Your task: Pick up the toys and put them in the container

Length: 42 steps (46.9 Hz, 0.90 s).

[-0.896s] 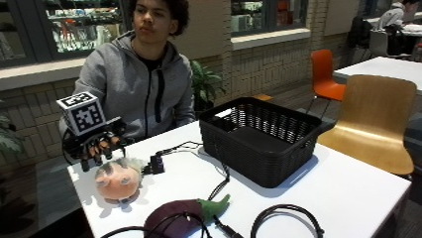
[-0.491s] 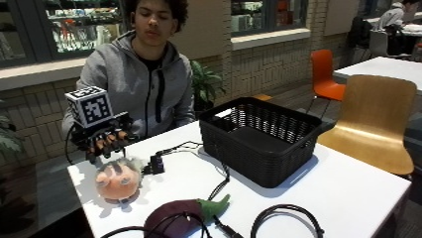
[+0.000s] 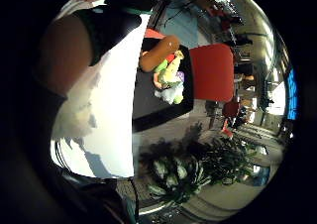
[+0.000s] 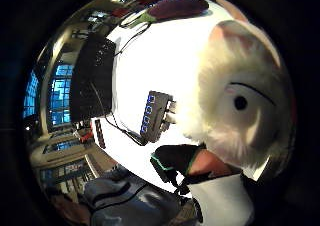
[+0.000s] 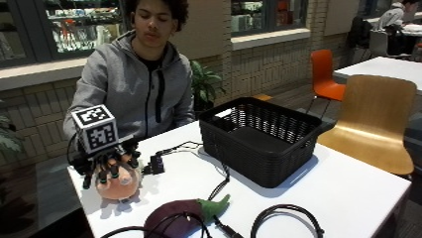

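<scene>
We have right hand [image 5: 109, 166] draped over pink plush toy [image 5: 119, 182] on table [image 5: 369, 198] – fingers spread, not yet closed round it. We should wrap low, lift straight. Black basket [image 5: 264, 139] well apart; eggplant toy [image 5: 181, 218] near; cables [image 5: 217, 186] cross our path – clear them.
</scene>
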{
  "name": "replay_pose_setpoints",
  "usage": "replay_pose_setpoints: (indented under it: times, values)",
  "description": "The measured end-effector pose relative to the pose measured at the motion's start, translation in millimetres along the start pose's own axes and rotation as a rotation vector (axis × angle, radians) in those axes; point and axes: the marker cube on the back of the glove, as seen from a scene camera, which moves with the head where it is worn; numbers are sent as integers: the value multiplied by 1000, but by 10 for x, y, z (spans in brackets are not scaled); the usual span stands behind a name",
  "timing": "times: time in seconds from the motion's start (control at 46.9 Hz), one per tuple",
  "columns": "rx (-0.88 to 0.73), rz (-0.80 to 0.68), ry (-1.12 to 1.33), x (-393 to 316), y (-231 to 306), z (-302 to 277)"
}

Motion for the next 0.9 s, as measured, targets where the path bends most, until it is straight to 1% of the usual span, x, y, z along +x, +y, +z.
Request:
replay_pose_setpoints:
  times: [0.192, 0.277, 0.363, 0.469, 0.64, 0.789, 0.896]
  values:
    - [-73, 59, -30, 46, -245, 135]
    - [-75, 88, -71, 53, -327, 158]
    - [-21, 116, -115, 59, -378, 188]
    - [100, 158, -129, 45, -416, 205]
    - [226, 141, -63, -30, -447, 195]
    - [257, 123, -27, -55, -457, 106]
    - [233, 138, -137, -138, -512, -201]
